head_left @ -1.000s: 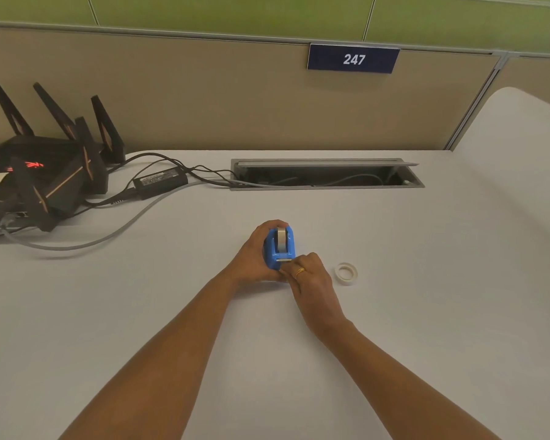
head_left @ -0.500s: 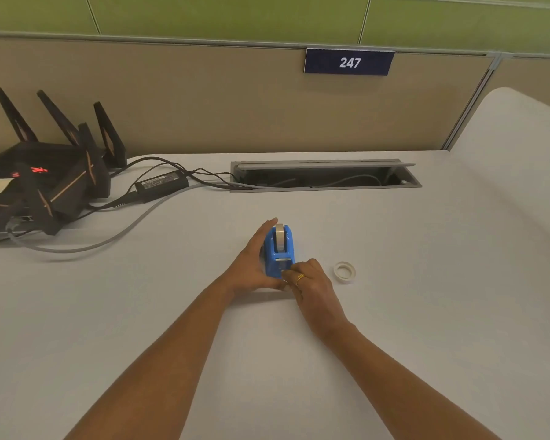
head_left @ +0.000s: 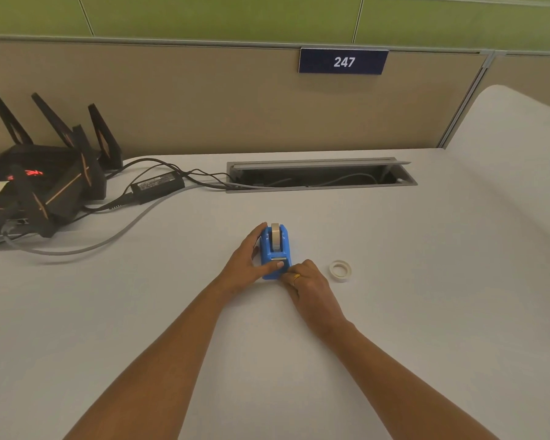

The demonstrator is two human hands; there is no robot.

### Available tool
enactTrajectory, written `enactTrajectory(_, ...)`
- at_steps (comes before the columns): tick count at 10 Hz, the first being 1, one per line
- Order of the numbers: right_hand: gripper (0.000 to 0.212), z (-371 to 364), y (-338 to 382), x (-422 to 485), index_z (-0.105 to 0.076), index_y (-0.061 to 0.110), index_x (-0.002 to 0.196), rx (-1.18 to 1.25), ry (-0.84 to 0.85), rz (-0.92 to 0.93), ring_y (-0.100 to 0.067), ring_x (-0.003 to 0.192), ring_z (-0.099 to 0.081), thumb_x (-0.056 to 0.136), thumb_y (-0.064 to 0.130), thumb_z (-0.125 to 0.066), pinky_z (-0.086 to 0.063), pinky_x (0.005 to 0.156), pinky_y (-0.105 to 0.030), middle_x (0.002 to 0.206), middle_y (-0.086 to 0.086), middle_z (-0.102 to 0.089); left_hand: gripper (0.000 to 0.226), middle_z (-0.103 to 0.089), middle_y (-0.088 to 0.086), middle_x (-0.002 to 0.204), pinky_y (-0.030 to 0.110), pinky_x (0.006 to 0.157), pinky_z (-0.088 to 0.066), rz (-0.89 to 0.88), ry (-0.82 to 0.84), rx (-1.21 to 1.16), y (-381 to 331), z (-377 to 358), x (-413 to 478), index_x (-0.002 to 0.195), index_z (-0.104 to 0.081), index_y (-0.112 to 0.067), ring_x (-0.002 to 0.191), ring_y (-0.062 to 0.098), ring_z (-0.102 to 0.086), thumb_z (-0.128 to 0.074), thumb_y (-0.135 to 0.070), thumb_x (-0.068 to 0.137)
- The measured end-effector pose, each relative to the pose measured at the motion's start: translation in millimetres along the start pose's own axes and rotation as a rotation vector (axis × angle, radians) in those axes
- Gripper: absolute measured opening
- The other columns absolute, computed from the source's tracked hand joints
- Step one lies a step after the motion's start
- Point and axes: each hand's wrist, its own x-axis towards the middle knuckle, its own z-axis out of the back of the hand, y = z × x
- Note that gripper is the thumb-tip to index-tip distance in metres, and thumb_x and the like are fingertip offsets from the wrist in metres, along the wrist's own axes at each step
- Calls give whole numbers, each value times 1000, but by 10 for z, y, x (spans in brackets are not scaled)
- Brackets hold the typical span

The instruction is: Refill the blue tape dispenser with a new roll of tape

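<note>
Fingers of the left hand [head_left: 246, 265] are spread around the blue tape dispenser [head_left: 275, 254]: the index finger runs up along its left side to the far end, and the thumb lies across its near end, just below a small metal cutter strip. That hand grips the dispenser. The right hand [head_left: 310, 285] sits at the dispenser's near right corner with its fingers curled under and pressed together; a gold ring [head_left: 296, 276] shows on one of them. Its fingertips are tucked against the blue body, and whether they pinch anything there cannot be told.

From the head camera, the dispenser stands upright on the white desk [head_left: 394, 312], about midway between the left and right edges and a little toward the far edge. It is a small, bright blue plastic block, taller at the far end. A roll of tape [head_left: 276, 236] sits on edge in its slot, pale and greyish, its rim rising above the blue walls.

Near the right hand, lying flat on the desk, is a white ring [head_left: 340, 270], thin-walled with a wide hole. It touches neither hand.

Toward the far edge, a long cable hatch [head_left: 321, 175] is set into the desk with its lid raised. At the far left corner stands a black router [head_left: 42, 179] with pointed antennas and a red light, beside a black power brick [head_left: 158, 185] whose cables run into the hatch. A blue sign [head_left: 343, 61] reading 247 hangs on the beige partition behind.
</note>
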Motion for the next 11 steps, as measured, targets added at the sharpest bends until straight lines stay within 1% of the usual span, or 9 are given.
enactTrajectory(1, 9, -11, -8, -2, -70, 0, 81, 0, -4, 10, -28, 66, -60, 73, -1, -67, -48, 59, -22, 70, -14, -69, 80, -21, 5, 153, 40, 114, -24, 1, -1, 15, -3, -9, -3, 142, -15, -19, 139, 24, -25, -64, -14, 80)
enactTrajectory(3, 19, -39, -46, -8, -67, -1, 97, 60, 27, -39, -31, 85, -56, 87, 8, -54, -45, 72, -32, 89, -18, -68, 90, -19, 4, 153, 38, 112, -26, 7, -7, 78, -10, -17, -45, 143, -11, -22, 139, 25, -25, -70, -14, 75)
enactTrajectory(4, 21, -32, -55, -21, -66, 1, 100, 94, 28, -87, -30, 91, -54, 90, 12, -51, -44, 76, -33, 94, -17, -68, 96, -17, 3, 154, 38, 112, -26, 13, 1, 120, -23, -3, -61, 143, -6, -21, 140, 25, -24, -72, -14, 73)
enactTrajectory(5, 23, -19, -71, -45, -65, 4, 102, 91, 55, -145, -27, 95, -52, 93, 15, -47, -37, 76, -23, 100, -15, -65, 94, -15, 5, 155, 37, 112, -25, 26, 5, 168, -13, 20, -107, 143, -4, -20, 140, 25, -23, -70, -13, 76)
enactTrajectory(7, 25, 47, -26, -59, -60, 4, 109, 135, 90, -283, -24, 102, -51, 94, 13, -41, -32, 78, -17, 110, -13, -60, 78, -19, 4, 153, 33, 112, -24, -18, -136, 264, 126, -49, -311, 143, -12, -16, 138, 23, -27, -62, -12, 82)
enactTrajectory(8, 26, 80, 4, -106, -58, 5, 109, 134, 86, -328, -23, 100, -51, 95, 11, -38, -30, 74, -16, 110, -14, -59, 71, -25, 3, 152, 25, 110, -22, -56, -210, 305, 192, -109, -439, 142, -18, -16, 138, 19, -28, -59, -10, 84)
enactTrajectory(9, 29, 124, 36, -149, -55, 6, 115, 133, 124, -378, -23, 104, -51, 95, 10, -34, -35, 82, -20, 115, -13, -56, 63, -26, 4, 151, 25, 111, -19, -42, -247, 318, 200, -163, -583, 141, -22, -15, 139, 17, -26, -54, -9, 87)
enactTrajectory(10, 32, 157, 94, -174, -50, 5, 121, 130, 149, -376, -24, 110, -49, 95, 9, -31, -37, 93, -26, 123, -14, -53, 59, -21, 4, 153, 27, 113, -15, -45, -247, 393, 213, -234, -704, 142, -18, -14, 142, 17, -18, -48, -14, 91)
enactTrajectory(11, 34, 202, 146, -196, -43, 2, 125, 117, 197, -401, -27, 120, -45, 96, 9, -27, -34, 100, -30, 132, -16, -48, 60, -12, 3, 155, 27, 114, -11, -2, -187, 433, 174, -287, -806, 143, -11, -13, 143, 17, -11, -43, -21, 93)
